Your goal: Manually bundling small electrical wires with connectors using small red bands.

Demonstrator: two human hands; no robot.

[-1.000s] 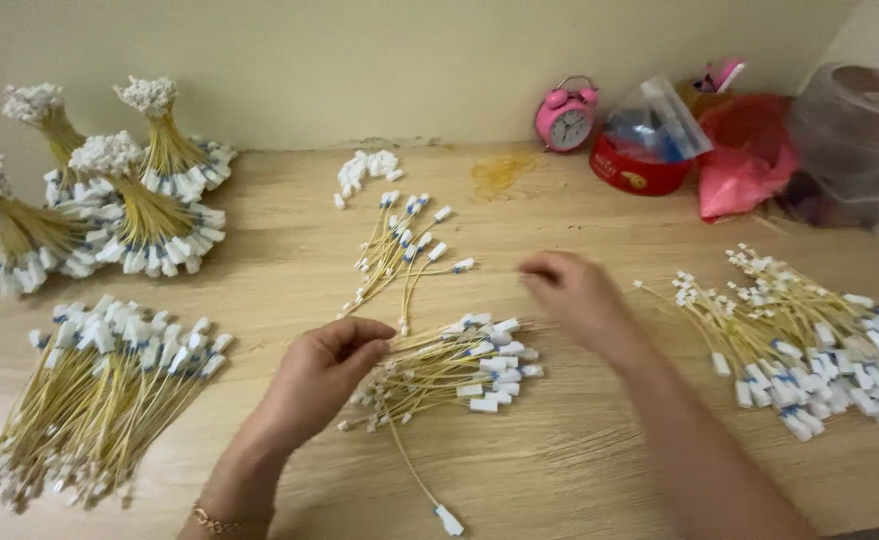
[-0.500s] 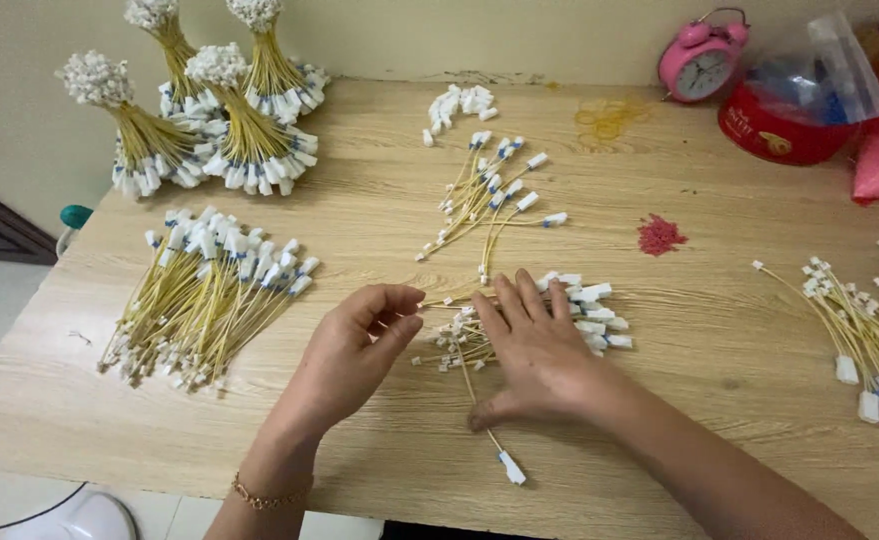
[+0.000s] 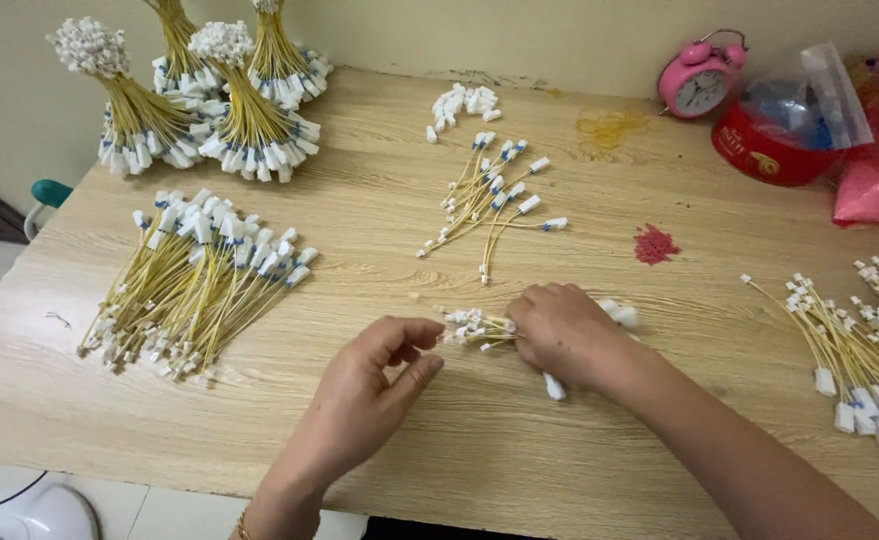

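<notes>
My right hand (image 3: 567,333) is closed around a small bundle of yellow wires with white connectors (image 3: 474,327) near the middle front of the wooden table (image 3: 379,210); the connector ends stick out to the left of the fist. My left hand (image 3: 371,390) hovers just left of those ends, fingers curled and apart, holding nothing. One white connector (image 3: 553,386) pokes out below my right hand.
A large flat pile of wires (image 3: 194,285) lies at left, tied upright bundles (image 3: 209,110) at the back left, a loose few (image 3: 494,195) in the middle, another pile (image 3: 859,340) at right. A pink alarm clock (image 3: 699,85), red tub (image 3: 774,145) and red scraps (image 3: 655,244) sit behind.
My right hand has gathered the spread wires into a closed grip. My left hand has drawn back slightly from the bundle's ends. The camera view has shifted a little.
</notes>
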